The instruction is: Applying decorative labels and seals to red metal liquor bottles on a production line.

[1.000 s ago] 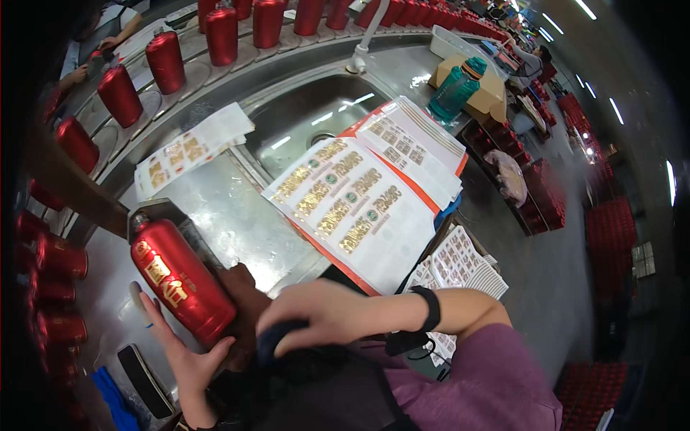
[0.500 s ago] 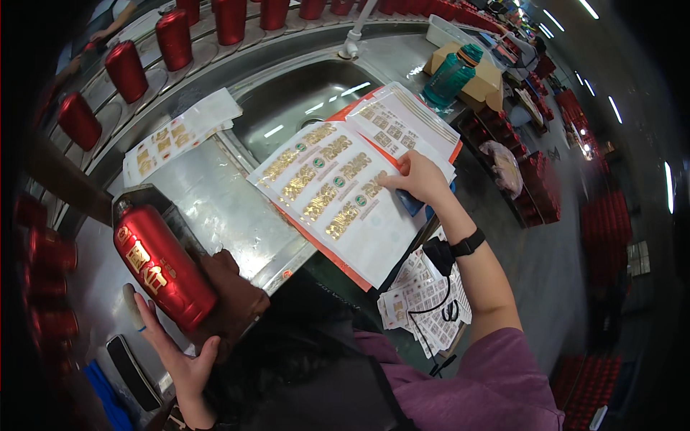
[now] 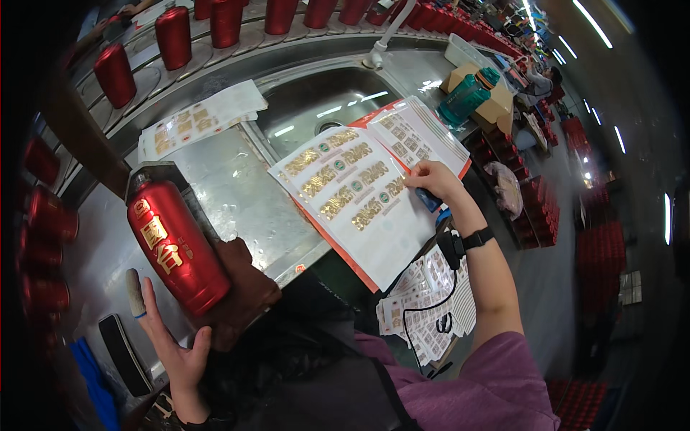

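Observation:
My right hand [image 3: 437,182] pinches the end of a gold sticker [image 3: 374,174] on a white sticker sheet [image 3: 397,241]. The sheet lies on an orange folder [image 3: 332,248], with more gold stickers in rows. My left hand [image 3: 172,343] is open beside a red bottle [image 3: 180,248] with gold lettering. Its fingers are apart, and one wears a pale finger cot [image 3: 134,291]. The bottle lies tilted in a dark holder [image 3: 159,171], over a brown cloth [image 3: 244,276]. Thumb and fingers of the left hand seem clear of the bottle.
A metal sink [image 3: 287,108] lies beyond the folder. Red bottles [image 3: 174,37] stand along a conveyor behind. Other sticker sheets [image 3: 162,140] lie at left on the metal table [image 3: 248,190]. A teal water bottle [image 3: 467,97] stands by a cardboard box [image 3: 499,108]. Loose printed sheets [image 3: 420,305] lie below my right arm.
The whole view has shifted, so the table and folder sit farther right. My right hand keeps its pinch at the same sticker. My left hand stays open beside the bottle.

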`<action>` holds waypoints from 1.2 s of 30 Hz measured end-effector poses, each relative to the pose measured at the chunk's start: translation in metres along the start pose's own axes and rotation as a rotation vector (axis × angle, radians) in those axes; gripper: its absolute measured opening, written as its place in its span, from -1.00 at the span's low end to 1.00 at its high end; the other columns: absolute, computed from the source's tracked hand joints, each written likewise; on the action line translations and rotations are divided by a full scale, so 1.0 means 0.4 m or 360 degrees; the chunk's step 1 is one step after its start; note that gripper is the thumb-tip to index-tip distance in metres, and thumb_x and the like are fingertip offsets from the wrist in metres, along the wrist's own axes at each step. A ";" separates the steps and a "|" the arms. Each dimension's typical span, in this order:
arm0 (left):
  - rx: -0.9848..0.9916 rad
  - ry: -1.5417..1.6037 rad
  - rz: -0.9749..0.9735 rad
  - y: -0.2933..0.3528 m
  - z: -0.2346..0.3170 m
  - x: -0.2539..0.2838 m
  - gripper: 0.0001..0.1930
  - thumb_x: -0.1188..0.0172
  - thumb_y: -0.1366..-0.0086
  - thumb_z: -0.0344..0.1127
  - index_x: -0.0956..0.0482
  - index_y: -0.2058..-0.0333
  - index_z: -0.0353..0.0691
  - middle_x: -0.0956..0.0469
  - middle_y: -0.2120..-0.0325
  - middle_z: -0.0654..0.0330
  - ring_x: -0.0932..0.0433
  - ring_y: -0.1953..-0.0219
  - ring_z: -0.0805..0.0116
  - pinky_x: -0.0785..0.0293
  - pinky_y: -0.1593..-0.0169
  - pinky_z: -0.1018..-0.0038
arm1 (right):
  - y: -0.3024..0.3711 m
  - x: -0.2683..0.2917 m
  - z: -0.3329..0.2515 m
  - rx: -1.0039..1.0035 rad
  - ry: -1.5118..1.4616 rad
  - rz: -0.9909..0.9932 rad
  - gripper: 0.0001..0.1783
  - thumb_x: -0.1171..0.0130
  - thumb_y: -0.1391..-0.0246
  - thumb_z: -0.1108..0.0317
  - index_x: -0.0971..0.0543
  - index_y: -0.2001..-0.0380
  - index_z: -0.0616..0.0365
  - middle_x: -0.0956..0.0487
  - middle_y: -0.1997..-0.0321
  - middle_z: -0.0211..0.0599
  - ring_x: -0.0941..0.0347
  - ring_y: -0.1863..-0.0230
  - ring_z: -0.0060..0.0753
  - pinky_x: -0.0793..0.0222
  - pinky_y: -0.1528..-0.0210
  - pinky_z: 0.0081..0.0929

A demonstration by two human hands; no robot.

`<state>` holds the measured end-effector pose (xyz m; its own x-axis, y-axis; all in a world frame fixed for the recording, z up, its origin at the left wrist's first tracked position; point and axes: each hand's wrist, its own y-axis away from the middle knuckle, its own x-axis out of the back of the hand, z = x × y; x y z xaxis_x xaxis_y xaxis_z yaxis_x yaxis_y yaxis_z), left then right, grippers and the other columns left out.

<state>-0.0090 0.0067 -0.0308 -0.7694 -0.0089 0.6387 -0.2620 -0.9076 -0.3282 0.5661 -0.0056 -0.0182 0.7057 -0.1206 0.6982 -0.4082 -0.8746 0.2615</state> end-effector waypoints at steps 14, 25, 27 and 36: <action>-0.0159 0.0531 0.0036 -0.027 0.057 0.093 -0.43 -0.28 -0.22 0.00 -0.54 -0.01 -0.39 -0.59 0.08 -0.10 -0.54 0.03 0.04 -0.42 -0.07 0.22 | 0.348 -0.156 -0.422 0.1342 0.0881 0.0055 -0.84 -0.30 0.09 0.43 -0.50 0.45 0.02 -0.53 0.49 -0.39 -0.50 0.41 -0.23 -0.41 0.41 -0.33; -0.0377 0.0948 -0.0890 -0.096 0.178 0.110 -0.34 -0.57 0.09 -0.19 -0.59 -0.04 -0.17 -0.59 0.11 0.08 -0.58 0.08 0.11 -0.48 0.02 0.31 | 0.449 -0.269 -0.688 0.1776 -0.0177 -0.0939 -0.73 -0.36 0.14 0.51 -0.66 0.26 0.13 -0.62 0.38 -0.33 -0.56 0.41 -0.32 -0.47 0.41 -0.47; -0.0203 0.0835 -0.0945 -0.072 0.145 0.112 -0.66 -0.54 0.06 -0.35 -0.73 0.23 -0.16 -0.65 0.36 0.11 -0.64 0.23 0.17 -0.52 0.14 0.37 | 0.435 -0.285 -0.675 0.1556 -0.0297 -0.0797 -0.76 -0.33 0.12 0.56 -0.66 0.28 0.17 -0.63 0.36 -0.28 -0.57 0.39 -0.30 -0.47 0.38 -0.47; 0.0577 0.1089 -0.0281 -0.037 0.041 0.125 -0.88 -0.30 -0.26 -0.41 -0.69 0.29 -0.35 -0.69 0.41 0.17 -0.61 0.36 0.51 -0.51 0.22 0.53 | 0.367 -0.410 -0.584 0.0500 -0.0977 -0.0624 -0.89 -0.24 -0.11 0.58 -0.57 0.26 0.26 -0.59 0.40 -0.43 -0.48 0.39 -0.68 -0.38 0.30 -0.69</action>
<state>-0.0340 0.0128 0.0176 -0.9522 0.3011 0.0518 -0.2979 -0.9527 0.0606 0.2552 -0.0045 0.0614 0.9948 0.0661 0.0777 0.0540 -0.9875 0.1478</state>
